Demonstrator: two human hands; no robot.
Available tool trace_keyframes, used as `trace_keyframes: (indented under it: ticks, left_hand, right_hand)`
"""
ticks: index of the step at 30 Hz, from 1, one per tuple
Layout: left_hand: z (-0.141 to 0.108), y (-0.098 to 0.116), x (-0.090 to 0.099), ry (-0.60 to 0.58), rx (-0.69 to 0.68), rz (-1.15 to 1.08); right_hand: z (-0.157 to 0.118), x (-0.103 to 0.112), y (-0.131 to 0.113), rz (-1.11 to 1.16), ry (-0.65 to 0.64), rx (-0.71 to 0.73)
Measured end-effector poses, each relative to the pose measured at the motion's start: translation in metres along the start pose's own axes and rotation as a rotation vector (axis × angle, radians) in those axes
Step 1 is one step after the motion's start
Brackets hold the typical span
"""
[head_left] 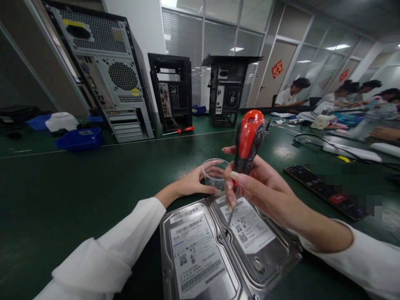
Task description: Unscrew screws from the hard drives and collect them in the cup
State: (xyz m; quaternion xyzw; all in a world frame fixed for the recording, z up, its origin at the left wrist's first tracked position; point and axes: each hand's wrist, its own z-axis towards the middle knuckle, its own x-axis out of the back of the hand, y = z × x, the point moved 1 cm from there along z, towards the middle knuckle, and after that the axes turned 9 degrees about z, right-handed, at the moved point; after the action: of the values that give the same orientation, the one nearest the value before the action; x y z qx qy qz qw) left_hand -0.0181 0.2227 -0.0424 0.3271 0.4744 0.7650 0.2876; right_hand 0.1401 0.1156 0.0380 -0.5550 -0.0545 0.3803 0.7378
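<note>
Two silver hard drives lie side by side on the dark green table: the left drive and the right drive, both label side up. My right hand is closed round a red and black screwdriver, held upright with its handle on top. The screwdriver's tip meets the right drive near its inner edge, by the seam between the two. Beyond the drives, my left hand has its fingers curved round a clear plastic cup, and its thumb is by the cup's base.
A large computer case and two black cases stand at the back. Another screwdriver lies before them. Blue trays are at left. A phone and cables lie right. Several people sit in the background.
</note>
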Motion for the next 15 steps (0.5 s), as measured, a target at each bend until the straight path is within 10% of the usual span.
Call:
trace_keyframes:
  ticks: [15]
  left_hand:
    - [0.001, -0.005, 0.002, 0.009, -0.002, 0.009]
  right_hand:
    - [-0.008, -0.02, -0.006, -0.097, -0.113, -0.048]
